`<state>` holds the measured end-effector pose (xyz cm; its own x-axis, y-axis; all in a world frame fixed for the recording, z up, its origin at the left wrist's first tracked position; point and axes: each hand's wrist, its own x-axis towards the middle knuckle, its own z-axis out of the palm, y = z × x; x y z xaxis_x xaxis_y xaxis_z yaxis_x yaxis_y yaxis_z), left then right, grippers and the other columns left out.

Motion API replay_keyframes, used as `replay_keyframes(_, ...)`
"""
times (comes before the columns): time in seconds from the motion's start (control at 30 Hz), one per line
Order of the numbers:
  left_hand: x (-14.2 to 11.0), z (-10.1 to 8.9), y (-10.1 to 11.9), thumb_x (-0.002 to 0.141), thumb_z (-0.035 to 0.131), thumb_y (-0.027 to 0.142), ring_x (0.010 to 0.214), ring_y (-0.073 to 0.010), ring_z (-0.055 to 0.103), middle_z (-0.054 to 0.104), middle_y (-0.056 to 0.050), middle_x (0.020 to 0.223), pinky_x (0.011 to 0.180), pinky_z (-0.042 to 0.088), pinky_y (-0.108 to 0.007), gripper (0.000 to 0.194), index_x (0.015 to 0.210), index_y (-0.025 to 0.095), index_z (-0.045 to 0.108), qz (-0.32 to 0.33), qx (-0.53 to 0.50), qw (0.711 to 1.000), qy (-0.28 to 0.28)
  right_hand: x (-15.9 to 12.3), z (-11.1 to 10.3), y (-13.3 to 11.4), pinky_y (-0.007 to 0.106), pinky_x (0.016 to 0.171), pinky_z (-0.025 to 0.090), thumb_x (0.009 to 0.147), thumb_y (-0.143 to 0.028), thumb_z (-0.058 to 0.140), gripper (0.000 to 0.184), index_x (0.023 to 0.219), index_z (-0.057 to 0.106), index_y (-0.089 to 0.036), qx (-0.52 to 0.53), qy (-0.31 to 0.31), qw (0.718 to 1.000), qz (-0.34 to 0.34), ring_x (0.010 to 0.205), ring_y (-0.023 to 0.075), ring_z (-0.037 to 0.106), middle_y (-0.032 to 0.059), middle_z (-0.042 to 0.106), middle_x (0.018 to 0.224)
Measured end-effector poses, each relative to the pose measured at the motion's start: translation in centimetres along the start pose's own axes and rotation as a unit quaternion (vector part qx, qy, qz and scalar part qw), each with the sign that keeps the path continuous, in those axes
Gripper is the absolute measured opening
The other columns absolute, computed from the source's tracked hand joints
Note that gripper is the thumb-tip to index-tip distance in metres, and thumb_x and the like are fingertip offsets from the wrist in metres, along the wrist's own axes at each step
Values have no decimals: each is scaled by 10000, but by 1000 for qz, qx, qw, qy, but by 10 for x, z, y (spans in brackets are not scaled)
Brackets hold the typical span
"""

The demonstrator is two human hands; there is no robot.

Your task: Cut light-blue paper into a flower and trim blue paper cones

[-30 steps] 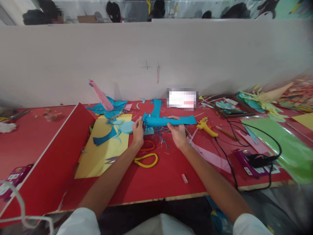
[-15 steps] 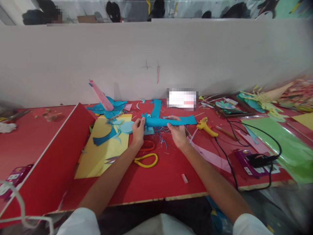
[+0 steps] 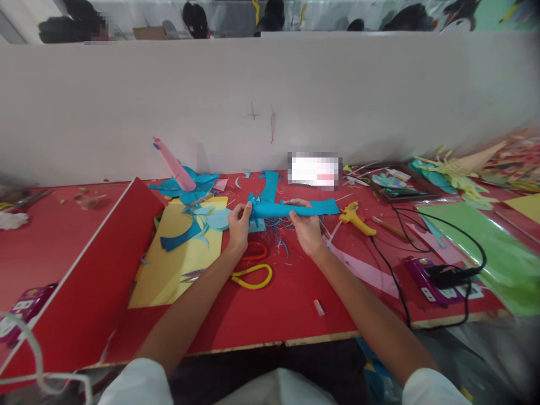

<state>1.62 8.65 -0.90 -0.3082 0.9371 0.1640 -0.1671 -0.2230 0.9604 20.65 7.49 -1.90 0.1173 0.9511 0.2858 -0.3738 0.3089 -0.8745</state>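
A blue rolled paper tube [image 3: 274, 210] with a frilled left end lies level between my hands, above the red table. My left hand [image 3: 239, 223] pinches it at the frilled end. Around its right part, my right hand [image 3: 306, 225] has thumb in front and fingers behind. A flat blue strip [image 3: 324, 207] stretches out to the right of that hand; whether it joins the tube I cannot tell. Below my left hand lie scissors [image 3: 253, 278] with yellow and red handles. Thin blue paper shreds [image 3: 282, 228] are scattered under the tube. Another blue strip [image 3: 270, 187] lies behind it.
Right of my hands lie a yellow glue gun [image 3: 356, 218] and a purple power block [image 3: 439, 281] with black cables. Yellow sheets [image 3: 169, 275] and a pink cone on blue petals [image 3: 177, 169] are at left. A red partition [image 3: 105, 270] stands at far left.
The frilled left end of the tube has turned slightly in my left hand. Both hands keep nearly the same places, and the table things have not moved.
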Motion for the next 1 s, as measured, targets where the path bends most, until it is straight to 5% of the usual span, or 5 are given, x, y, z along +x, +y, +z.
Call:
replay_keyframes(0.1,0,0,0,778,850,664,603,-93,342,399,37,650,481,264,-232,582,652,186,542,13,17,1000,-3,0,-1,1,417,985,589,791,-498,921,464,1139,694,-293,3,3,1000,11,1087,246,720,59,772,1196)
replay_keyframes(0.27,1,1,-3,827,715,794,530,-84,249,273,66,604,458,202,-249,691,639,221,378,-42,-57,996,47,0,-3,2,417,963,603,755,-485,944,472,1110,699,-293,3,18,999,29,1041,244,730,45,777,1134)
replay_keyframes(0.53,2,-3,-4,802,810,699,620,-103,276,312,46,643,529,244,-259,664,615,203,411,56,17,998,25,0,0,1,468,1027,588,740,-491,953,474,1076,693,-281,8,-3,999,35,1078,267,731,54,784,1102)
replay_keyframes(0.77,2,-1,-7,849,699,782,566,-100,209,237,58,650,486,192,-260,680,660,229,351,-16,-29,998,56,3,-6,10,384,902,603,714,-451,964,470,1063,700,-281,-7,35,999,41,886,201,694,4,739,978)
replay_keyframes(1.0,3,-2,-5,808,785,730,612,-101,282,323,46,650,524,259,-255,659,636,208,421,53,23,998,21,0,0,2,450,1007,596,718,-497,956,494,1085,693,-296,24,21,998,49,1041,248,715,42,763,1122)
